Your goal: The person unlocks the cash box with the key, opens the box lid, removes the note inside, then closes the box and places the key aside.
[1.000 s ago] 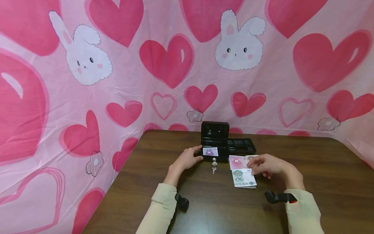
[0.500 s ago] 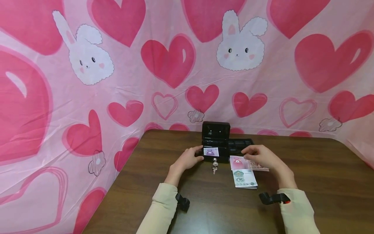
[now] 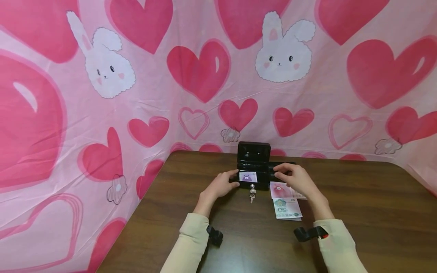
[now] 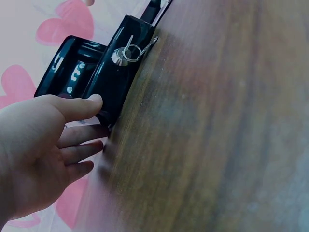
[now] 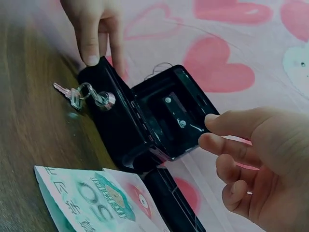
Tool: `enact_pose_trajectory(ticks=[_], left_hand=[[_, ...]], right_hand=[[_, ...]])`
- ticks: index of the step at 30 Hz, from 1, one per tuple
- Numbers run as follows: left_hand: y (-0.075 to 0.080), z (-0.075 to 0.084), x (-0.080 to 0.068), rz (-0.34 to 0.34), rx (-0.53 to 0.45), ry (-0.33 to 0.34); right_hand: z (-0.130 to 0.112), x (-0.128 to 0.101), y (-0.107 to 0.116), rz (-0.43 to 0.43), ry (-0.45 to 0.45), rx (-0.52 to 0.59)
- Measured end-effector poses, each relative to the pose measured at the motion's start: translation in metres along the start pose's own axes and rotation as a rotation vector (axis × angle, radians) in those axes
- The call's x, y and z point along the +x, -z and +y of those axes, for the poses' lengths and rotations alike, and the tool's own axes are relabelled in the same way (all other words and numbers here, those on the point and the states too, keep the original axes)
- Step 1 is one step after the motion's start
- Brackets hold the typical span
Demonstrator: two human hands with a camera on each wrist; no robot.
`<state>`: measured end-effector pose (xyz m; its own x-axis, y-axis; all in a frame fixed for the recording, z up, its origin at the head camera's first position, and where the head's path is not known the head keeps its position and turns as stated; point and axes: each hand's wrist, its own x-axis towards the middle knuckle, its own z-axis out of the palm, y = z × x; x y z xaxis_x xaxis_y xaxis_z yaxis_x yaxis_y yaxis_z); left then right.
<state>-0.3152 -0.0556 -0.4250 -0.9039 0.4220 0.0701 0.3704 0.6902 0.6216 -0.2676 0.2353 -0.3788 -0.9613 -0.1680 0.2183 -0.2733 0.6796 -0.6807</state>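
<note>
Pink heart cloth backs my wooden table (image 3: 358, 212). At its far edge, my left hand (image 3: 222, 184) steadies the open cash box (image 3: 253, 167), fingers straight; my right hand (image 3: 293, 178), loosely spread, reaches its lid (image 5: 181, 113). Closing it likely comes next; banknotes (image 3: 286, 200) remain outside.

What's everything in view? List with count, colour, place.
cash box: 1, black, lid raised, far middle of table
keys: small silver bunch, hanging from the lock on the box front
banknotes: a few, pink and green, flat on table right of the keys
tray: 1, black, right of the box, partly hidden
table: 1, dark brown wood
backdrop: pink cloth, hearts and white rabbits
left hand: touches box's left end
right hand: fingers by the box's right side; contact unclear
</note>
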Motion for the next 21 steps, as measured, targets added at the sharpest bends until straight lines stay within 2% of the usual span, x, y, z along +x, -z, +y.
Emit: enact_pose_trajectory(ticks=[11, 16, 21], left_hand=[[0.002, 0.002, -0.003, -0.003, -0.004, -0.011], [0.003, 0.003, -0.005, -0.006, -0.012, 0.001], [0.004, 0.002, -0.006, -0.013, -0.019, 0.007]], right_hand=[[-0.009, 0.0, -0.014, 0.03, -0.022, -0.018], [-0.01, 0.007, -0.025, 0.041, -0.019, -0.04], [-0.012, 0.018, -0.033, 0.01, -0.022, -0.034]])
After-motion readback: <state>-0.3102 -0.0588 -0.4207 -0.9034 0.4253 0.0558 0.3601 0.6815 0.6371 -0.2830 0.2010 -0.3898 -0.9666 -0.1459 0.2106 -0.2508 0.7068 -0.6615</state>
